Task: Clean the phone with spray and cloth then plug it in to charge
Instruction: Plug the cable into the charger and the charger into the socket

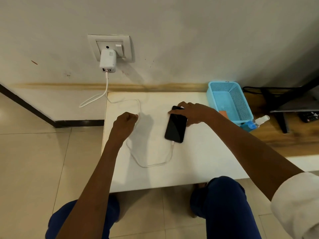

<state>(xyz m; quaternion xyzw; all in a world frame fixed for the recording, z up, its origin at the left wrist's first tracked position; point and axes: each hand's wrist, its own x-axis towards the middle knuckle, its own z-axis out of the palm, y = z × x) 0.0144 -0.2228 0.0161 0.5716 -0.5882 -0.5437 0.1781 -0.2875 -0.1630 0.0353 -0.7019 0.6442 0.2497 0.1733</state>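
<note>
My right hand (191,112) is on the top end of the phone (176,125). My fingers (174,111) curl over its far edge and hold it there. The phone lies flat on the white desk (207,152), with its dark screen up. It sits near the middle of the desk, a bit tilted.

A white cable (151,165) is stuck into the near end of the phone. It loops across the desk, goes past my left hand (125,120) and up to the white charger (107,60). The charger is plugged into the wall socket (110,47) above the desk.

My left hand is curled into a fist over the desk, just left of the phone. The cable runs right beside it. I think it may be pinching the cable, but I cannot tell, since my fingers are hidden under my hand.

A blue basket (230,100) stands at the back right of the desk, near my right arm. A spray bottle (259,120) lies on its side just beside the basket, touching its front corner. Something blue (247,126) sits under the bottle, maybe the cloth.

My knees in blue trousers (229,209) are down by the tiled floor (34,152)
</note>
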